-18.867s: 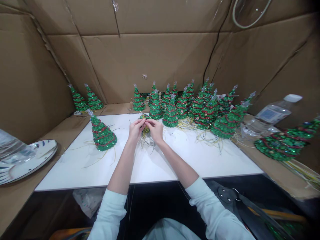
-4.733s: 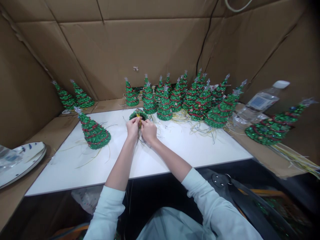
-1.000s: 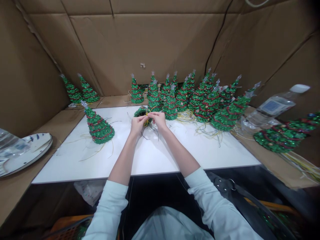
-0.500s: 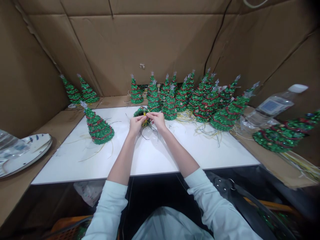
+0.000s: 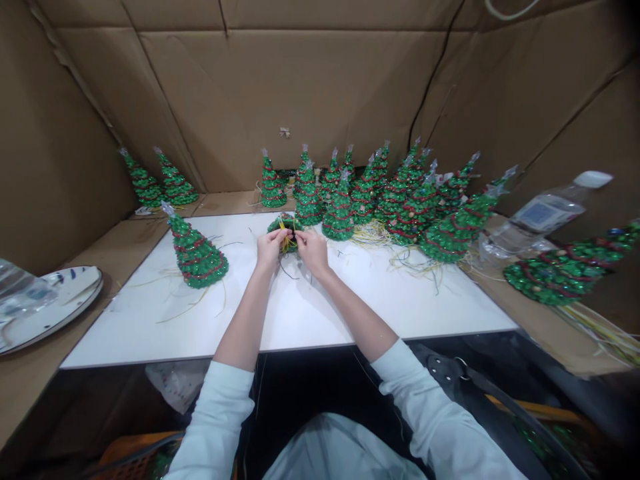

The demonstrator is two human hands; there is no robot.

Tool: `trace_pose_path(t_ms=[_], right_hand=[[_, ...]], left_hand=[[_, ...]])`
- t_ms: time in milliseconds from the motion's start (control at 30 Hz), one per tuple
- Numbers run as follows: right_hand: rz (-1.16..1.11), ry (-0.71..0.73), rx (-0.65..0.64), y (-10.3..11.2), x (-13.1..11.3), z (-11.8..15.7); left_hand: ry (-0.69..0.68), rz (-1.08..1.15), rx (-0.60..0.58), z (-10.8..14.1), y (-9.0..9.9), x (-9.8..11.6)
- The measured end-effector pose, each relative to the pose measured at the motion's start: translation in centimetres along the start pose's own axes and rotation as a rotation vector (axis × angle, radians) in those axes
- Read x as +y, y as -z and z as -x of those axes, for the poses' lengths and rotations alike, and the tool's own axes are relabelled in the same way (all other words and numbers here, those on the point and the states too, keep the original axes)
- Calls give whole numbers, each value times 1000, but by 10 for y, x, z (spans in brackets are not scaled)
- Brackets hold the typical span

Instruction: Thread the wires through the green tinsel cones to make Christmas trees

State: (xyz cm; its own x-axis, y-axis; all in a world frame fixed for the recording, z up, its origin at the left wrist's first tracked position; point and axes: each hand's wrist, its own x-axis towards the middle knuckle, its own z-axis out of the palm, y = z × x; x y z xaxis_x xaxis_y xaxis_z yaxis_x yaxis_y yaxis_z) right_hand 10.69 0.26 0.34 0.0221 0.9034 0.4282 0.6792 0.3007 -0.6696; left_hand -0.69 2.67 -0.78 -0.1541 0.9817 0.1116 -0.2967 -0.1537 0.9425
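A small tinsel Christmas tree (image 5: pixel 280 221) lies tipped over on the white board, its open base turned towards me. Thin yellow wires (image 5: pixel 287 241) stick out of that base. My left hand (image 5: pixel 270 248) is closed at the left of the base, pinching the yellow wires between thumb and finger. Close beside it, my right hand (image 5: pixel 313 252) is closed in a pinch on what looks like a thin wire, mostly hidden by the fingertips. A dark wire (image 5: pixel 287 272) curls out below the hands. Left of my hands stands a finished-looking tree (image 5: pixel 199 257) with red garland and a star on top.
Several decorated trees (image 5: pixel 340 210) crowd the back right of the white board (image 5: pixel 350 307), with loose wire scraps (image 5: pixel 373 235) among them. A plastic bottle (image 5: pixel 547 210) and another tree (image 5: pixel 565 273) stand at right. At left is a plate (image 5: pixel 65 307); cardboard walls (image 5: pixel 325 80) surround the board.
My fingertips, together before, are now slightly apart. The yellow wires have shifted left with my left hand, and the right hand has turned and lowered a little. The other trees stay put.
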Motion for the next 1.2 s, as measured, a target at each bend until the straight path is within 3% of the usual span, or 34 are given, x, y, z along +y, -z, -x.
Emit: trace_pose_path(t_ms=[133, 767, 1067, 1200], right_hand=[[179, 43, -102, 3, -4, 7], [436, 102, -158, 6, -6, 13], [341, 88, -138, 9, -6, 14], [157, 44, -17, 7, -9, 11]], left_hand=[[-3, -9, 17, -1, 1, -2], [-35, -134, -19, 3, 0, 3], [-78, -214, -30, 2, 1, 1], [-85, -211, -37, 2, 0, 0]])
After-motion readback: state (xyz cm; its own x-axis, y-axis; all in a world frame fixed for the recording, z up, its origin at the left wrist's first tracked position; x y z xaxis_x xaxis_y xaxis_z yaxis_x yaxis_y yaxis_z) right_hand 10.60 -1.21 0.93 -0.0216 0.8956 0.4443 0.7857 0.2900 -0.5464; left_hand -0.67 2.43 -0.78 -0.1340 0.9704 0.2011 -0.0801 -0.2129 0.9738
